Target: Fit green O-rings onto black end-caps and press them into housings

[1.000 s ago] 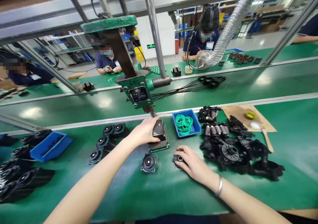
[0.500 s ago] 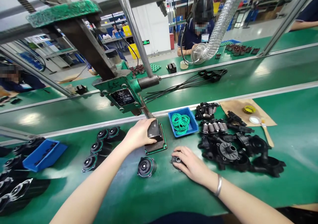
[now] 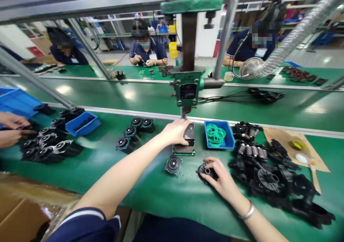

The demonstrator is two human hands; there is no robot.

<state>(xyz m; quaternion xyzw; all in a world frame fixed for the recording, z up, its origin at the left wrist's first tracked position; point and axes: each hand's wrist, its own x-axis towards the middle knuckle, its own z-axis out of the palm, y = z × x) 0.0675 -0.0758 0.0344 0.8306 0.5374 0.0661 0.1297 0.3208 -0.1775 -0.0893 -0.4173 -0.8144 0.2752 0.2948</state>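
My left hand [image 3: 175,131] is closed around a black block [image 3: 189,132] at the foot of the green hand press [image 3: 187,88], above its base plate [image 3: 184,149]. In front of the base, a round black motor [image 3: 173,164] with a green ring stands on the bench. To its right, my right hand [image 3: 220,175] grips a round black pump cover [image 3: 204,170] with a short central tube, thumb and fingers at its rim. The cover rests on the bench or just over it; I cannot tell which.
Green sealing rings [image 3: 215,135] fill a blue bin [image 3: 228,136] behind my right hand. Black pump housings [image 3: 268,181] are heaped at right, beside a brush [image 3: 314,175] on cardboard [image 3: 319,156]. Several motors [image 3: 130,131] stand left. A co-worker's hands [image 3: 12,127] are at far left.
The view has swung left, so the bench sits further right in the picture. My left hand stays on the block. My right hand's fingers and thumb are spread wider around the pump cover.
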